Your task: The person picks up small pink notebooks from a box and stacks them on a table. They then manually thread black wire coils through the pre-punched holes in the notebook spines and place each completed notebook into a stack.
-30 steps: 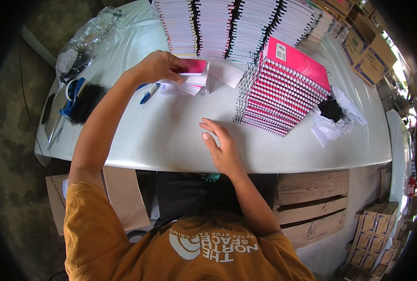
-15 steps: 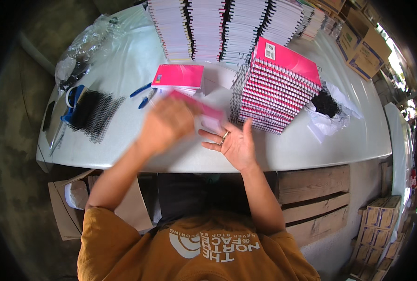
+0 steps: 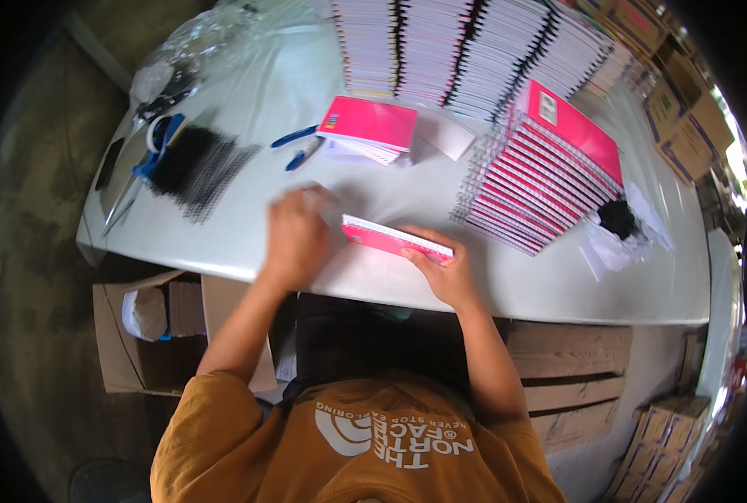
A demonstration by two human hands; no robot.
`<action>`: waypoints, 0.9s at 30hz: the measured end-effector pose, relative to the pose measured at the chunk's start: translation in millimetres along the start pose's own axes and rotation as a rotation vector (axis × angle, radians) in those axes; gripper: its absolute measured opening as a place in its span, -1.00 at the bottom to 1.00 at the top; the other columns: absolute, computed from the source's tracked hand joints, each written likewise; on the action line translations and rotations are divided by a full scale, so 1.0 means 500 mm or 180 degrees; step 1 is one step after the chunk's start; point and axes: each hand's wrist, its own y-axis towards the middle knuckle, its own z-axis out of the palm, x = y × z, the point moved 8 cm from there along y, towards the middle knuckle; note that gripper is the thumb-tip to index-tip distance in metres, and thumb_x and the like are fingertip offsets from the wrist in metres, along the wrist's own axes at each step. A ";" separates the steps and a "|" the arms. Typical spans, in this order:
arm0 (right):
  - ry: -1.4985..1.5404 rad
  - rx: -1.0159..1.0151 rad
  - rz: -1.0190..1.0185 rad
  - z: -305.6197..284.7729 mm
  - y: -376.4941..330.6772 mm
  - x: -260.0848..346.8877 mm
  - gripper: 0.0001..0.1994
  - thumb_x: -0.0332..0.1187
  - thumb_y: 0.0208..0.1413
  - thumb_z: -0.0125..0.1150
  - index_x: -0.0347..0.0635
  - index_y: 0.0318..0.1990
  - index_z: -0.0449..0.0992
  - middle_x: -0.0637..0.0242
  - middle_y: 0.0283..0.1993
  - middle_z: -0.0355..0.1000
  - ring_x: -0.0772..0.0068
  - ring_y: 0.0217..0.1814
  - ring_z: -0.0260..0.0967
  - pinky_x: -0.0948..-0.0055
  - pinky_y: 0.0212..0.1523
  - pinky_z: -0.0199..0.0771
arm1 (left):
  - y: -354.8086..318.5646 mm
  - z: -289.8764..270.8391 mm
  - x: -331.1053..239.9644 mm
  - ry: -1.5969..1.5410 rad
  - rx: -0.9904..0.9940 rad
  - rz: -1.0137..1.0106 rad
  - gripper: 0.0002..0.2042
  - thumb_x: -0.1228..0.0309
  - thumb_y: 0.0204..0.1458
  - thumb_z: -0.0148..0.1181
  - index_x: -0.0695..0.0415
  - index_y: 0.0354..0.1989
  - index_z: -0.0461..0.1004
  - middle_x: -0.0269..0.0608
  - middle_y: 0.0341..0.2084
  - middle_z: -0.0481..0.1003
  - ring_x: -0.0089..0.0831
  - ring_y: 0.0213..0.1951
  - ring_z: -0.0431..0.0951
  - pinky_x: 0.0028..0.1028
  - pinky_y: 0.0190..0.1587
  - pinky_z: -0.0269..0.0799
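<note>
A small pink notebook [image 3: 382,240] is held over the table's front part, its row of punched holes along the upper edge. My right hand [image 3: 449,267] grips it at its right end, thumb on the pink cover and fingers behind. My left hand [image 3: 296,236] is raised just left of the notebook, apart from it; motion blurs its fingers, so what they hold, if anything, cannot be told. Beyond lies a short pile of pink-covered notebooks [image 3: 368,121], beside pliers with blue handles [image 3: 294,136]. To the right stands a tall stack of spiral-bound pink notebooks [image 3: 549,176].
Black wire coils [image 3: 202,172] lie at the left with a blue tape dispenser [image 3: 162,142]. Tall stacks of bound books [image 3: 428,54] line the back. Crumpled plastic [image 3: 629,230] holding a black bundle sits at the right. An open cardboard box [image 3: 223,310] stands below the table edge.
My right hand, open before, has closed on the pink notebook, which was by my left hand. My left hand is now apart from it. The view has shifted.
</note>
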 end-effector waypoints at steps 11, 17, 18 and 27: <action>0.0540 0.0020 -0.0569 0.001 0.016 0.027 -0.82 -0.53 0.05 0.20 -0.30 -0.16 0.48 0.19 -0.03 0.46 0.50 -0.03 0.39 0.50 0.00 0.37 | 0.050 -0.169 0.314 0.1343 -0.0818 -0.1008 -0.74 0.20 -0.01 0.16 0.15 -0.36 0.58 -0.16 -0.40 0.52 -0.14 -0.32 0.52 -0.23 -0.28 0.42; 0.0338 -0.0031 -0.0422 0.001 0.014 0.026 -0.74 -0.53 0.09 0.16 -0.29 -0.03 0.46 0.23 0.00 0.44 0.53 0.01 0.37 0.52 0.04 0.34 | 0.037 -0.084 0.144 -0.1344 -0.0115 -0.0304 -0.71 0.21 0.14 0.05 0.19 -0.13 0.38 -0.09 -0.48 0.46 -0.25 -0.35 0.48 -0.40 -0.23 0.34; 0.0255 -0.0058 -0.0496 -0.002 0.014 0.032 -0.72 -0.53 0.09 0.15 -0.28 -0.01 0.46 0.23 -0.01 0.45 0.53 0.00 0.37 0.53 0.04 0.34 | 0.022 -0.050 0.087 -0.1790 0.0284 -0.0494 -0.70 0.18 0.17 -0.01 0.20 -0.20 0.38 -0.15 -0.52 0.42 -0.33 -0.39 0.42 -0.44 -0.24 0.32; -0.0054 -0.0126 -0.0577 0.000 0.009 0.025 -0.71 -0.56 0.08 0.13 -0.28 -0.01 0.48 0.21 -0.10 0.52 0.54 -0.12 0.45 0.55 -0.07 0.41 | 0.018 0.022 0.006 -0.2080 0.1377 -0.0644 -0.61 0.12 0.24 -0.14 0.22 -0.40 0.36 -0.39 -0.58 0.24 -0.59 -0.46 0.19 -0.55 -0.34 0.21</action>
